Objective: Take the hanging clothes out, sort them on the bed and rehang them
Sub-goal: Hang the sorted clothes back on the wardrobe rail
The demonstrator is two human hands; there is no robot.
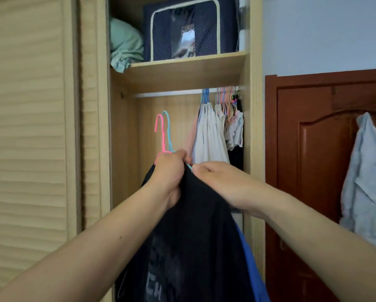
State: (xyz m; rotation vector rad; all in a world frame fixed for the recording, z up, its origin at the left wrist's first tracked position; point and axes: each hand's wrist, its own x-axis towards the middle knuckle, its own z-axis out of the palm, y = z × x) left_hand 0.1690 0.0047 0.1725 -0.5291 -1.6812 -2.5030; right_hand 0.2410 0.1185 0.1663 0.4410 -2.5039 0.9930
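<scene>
Left hand (168,168) is curled tight round the necks of two hangers, pink hanger (160,131) and blue hanger (168,131), both hooks free of the rail (171,92) and standing up above the fist, hook openings facing left. Right hand (217,179) pinches the dark shirt (193,236) at its shoulder seam, just right of the left fist, the two hands almost touching. A blue garment (249,258) peeks out behind the dark one on the right edge, presumably on the second hanger. Key relation: the hooks sit below the rail and to the left of the hung clothes (213,131), which are bunched at the rail's right end; the stretch of rail directly above the hooks is bare. Long axis of the load is vertical, fabric hanging straight down from the fist toward the camera. Left hand carries the weight and is nearer the hooks, so it steers; right hand only steadies cloth. Can't tell from this whether it's going out or back on: if rehanging, lift straight up and hook over; if removing, pull back toward the body. Bed not in view. Risk: the two hooks cross or the shirt slides off its hanger shoulder.
</scene>
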